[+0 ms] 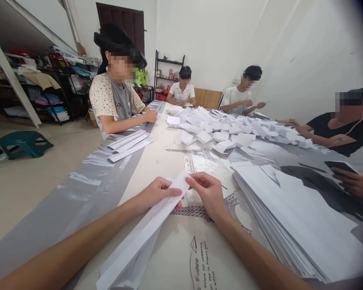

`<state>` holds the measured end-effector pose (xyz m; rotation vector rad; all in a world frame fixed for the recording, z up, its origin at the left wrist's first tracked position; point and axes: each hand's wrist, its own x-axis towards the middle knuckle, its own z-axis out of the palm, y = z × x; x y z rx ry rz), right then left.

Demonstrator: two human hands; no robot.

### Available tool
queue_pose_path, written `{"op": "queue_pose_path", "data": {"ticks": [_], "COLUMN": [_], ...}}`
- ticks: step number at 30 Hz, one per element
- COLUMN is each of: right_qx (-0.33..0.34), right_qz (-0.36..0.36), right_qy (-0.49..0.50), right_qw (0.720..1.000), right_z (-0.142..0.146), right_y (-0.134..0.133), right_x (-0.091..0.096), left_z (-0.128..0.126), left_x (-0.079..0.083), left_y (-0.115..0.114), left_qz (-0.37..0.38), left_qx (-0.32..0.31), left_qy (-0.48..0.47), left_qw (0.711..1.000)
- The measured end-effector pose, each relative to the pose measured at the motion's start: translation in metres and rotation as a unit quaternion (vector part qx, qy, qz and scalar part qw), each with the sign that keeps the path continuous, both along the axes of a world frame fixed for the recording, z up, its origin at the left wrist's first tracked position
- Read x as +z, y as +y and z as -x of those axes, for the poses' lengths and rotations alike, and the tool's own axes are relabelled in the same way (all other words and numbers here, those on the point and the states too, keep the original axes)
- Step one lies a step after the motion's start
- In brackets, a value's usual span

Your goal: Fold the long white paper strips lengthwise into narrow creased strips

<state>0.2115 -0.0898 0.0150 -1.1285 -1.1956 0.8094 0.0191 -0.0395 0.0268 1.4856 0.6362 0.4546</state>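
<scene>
A long strip of folded white paper (148, 227) slants from the lower left up to my two hands, above the printed tablecloth (157, 167). My left hand (161, 193) pinches the strip near its far end, thumb on top and fingers underneath. With thumb and forefinger, my right hand (207, 189) grips the strip's far tip. A looser layer of paper hangs below the folded strip. To the right of my right forearm lies a thick stack of white paper sheets (287, 201).
A big heap of folded white paper pieces (211, 125) covers the table's far middle. Several paper strips (128, 145) lie at the left edge. Co-workers sit around the table; one person's hand (355, 181) holds a dark phone at right. A green stool (26, 143) stands on the floor.
</scene>
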Motion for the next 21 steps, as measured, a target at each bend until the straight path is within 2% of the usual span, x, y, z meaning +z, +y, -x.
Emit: {"op": "queue_pose_path", "data": {"ticks": [8,12,14,17,21], "right_qx": [0.011,0.006,0.026,0.073,0.062], "right_qz": [0.006,0.03,0.052,0.077,0.061], "right_qy": [0.049,0.064,0.072,0.068,0.033], "right_qw": [0.999,0.997,0.996,0.992,0.996], "right_z": [0.002,0.001,0.0,-0.001,-0.001], "right_y": [0.001,0.003,0.004,0.006,0.005], "right_x": [0.001,-0.004,-0.006,-0.009,-0.008], "left_z": [0.0,-0.001,-0.001,-0.002,-0.003], "left_x": [0.0,-0.002,-0.003,-0.006,-0.007], "left_y": [-0.001,-0.001,0.0,0.001,0.0], "left_qz": [-0.011,-0.013,-0.018,-0.045,-0.071], "left_qx": [0.0,0.006,0.01,0.012,0.011], "left_qy": [0.006,0.004,0.006,0.018,0.022], "left_qw": [1.0,1.0,1.0,0.999,0.997]}}
